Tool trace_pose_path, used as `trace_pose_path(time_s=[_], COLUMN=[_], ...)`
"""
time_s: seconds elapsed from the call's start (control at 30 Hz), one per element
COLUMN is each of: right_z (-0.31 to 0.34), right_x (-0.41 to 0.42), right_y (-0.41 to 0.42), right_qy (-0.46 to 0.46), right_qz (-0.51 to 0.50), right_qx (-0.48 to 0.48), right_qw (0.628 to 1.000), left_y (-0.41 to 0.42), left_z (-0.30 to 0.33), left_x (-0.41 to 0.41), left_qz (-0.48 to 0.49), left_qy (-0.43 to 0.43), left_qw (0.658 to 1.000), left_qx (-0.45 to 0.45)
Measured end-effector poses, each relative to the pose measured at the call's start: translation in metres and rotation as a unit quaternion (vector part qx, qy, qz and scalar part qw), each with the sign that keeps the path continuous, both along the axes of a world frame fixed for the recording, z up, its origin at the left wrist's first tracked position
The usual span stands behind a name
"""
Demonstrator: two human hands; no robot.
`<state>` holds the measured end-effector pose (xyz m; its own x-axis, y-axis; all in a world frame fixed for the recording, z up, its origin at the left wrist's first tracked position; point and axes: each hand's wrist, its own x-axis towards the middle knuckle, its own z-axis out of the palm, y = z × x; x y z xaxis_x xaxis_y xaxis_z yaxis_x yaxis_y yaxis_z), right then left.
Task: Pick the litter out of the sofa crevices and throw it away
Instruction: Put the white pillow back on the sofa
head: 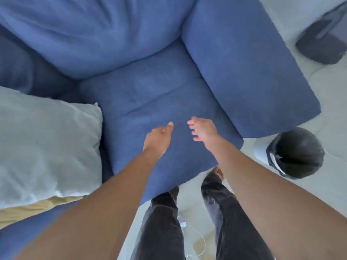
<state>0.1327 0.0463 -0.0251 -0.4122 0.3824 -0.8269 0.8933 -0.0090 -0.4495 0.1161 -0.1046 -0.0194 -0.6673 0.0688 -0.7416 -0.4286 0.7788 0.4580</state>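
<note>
Over blue seat cushion [150, 102], left hand [157, 140] and right hand [203, 129] hovering, both grips apart, holding nothing. Judging search step in hand: no litter showing in crevices. Next move calling for probing seam along armrest [244, 72]. Lined bin [295, 152] waiting on floor, right of right hand.

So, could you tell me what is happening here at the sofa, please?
A person stands at the blue sofa and reaches both bare hands out over the seat cushion. The left hand and the right hand are open and empty, close together, holding no litter. No litter shows on the cushion or in the visible crevices. A bin lined with a dark bag stands on the floor by the armrest, at the person's right. A pale pillow lies on the seat at the left.
</note>
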Motion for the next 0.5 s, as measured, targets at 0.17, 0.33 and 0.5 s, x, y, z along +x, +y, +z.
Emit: trace_pose_path(time_s=[0.17,0.33,0.5], right_z=[0.010,0.022,0.013], right_x=[-0.053,-0.094,-0.130], right_y=[-0.102,-0.213,-0.309], right_qy=[0.033,0.081,0.132], right_qz=[0.162,0.377,0.486], right_qx=[0.025,0.057,0.068], right_qw=[0.986,0.921,0.861], left_y=[-0.119,-0.222,-0.281], left_z=[0.003,-0.002,-0.009], left_x=[0.005,0.053,0.107], left_qz=[0.189,0.380,0.526], left_qy=[0.028,0.013,0.010], left_qw=[0.982,0.925,0.850], left_qx=[-0.009,0.000,-0.040])
